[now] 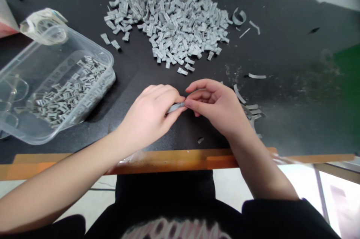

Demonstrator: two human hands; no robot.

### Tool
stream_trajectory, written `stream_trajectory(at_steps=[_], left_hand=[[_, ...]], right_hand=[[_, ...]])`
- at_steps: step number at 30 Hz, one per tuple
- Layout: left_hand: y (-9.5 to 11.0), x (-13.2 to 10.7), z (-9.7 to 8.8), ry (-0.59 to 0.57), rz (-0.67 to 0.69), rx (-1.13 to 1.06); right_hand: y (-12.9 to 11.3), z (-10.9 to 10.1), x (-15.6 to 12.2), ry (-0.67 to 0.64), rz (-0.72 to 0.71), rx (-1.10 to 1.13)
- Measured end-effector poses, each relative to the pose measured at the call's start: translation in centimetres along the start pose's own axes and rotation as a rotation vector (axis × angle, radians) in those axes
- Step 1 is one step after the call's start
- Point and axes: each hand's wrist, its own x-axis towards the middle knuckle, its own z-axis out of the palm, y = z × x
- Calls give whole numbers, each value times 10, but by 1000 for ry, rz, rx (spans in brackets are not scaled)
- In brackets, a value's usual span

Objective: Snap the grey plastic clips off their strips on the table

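Near the table's front edge, my left hand (152,111) pinches a small grey strip-like piece (176,107) between thumb and forefinger. My right hand (215,105) meets it from the other side, its thumb and forefinger closed on the right end of that same piece; its other fingers are loosely curled. Fingers cover much of the piece, so its full shape is hidden. Beyond the hands lies a large heap of small grey pieces (180,17). At the left, a clear plastic container (109,57) holds many small grey clip-like parts (73,90).
A roll of clear tape (46,27) rests at the container's back rim. Loose grey strips (254,111) lie right of my right hand, with a curled strip (239,17) farther back. Orange-brown edging (168,160) runs along the black table's front. Glasses (12,92) show at far left.
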Motion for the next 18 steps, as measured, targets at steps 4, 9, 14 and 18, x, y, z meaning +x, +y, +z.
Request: stream_trajectory(at_steps=[4,9,14,18], left_hand=[[3,2,-1,59,-26,-115],[6,3,-2,98,-16,-189],[2,3,-3,6,-33,-100],[1,2,0,6,5,47]], right_hand=[[-4,-7,0,-45,-8,25],[-8,-11,-2,-57,-33,12],[-10,-10,-2,-23,-81,-50],[-9,-8,-3,5,-107,-142]])
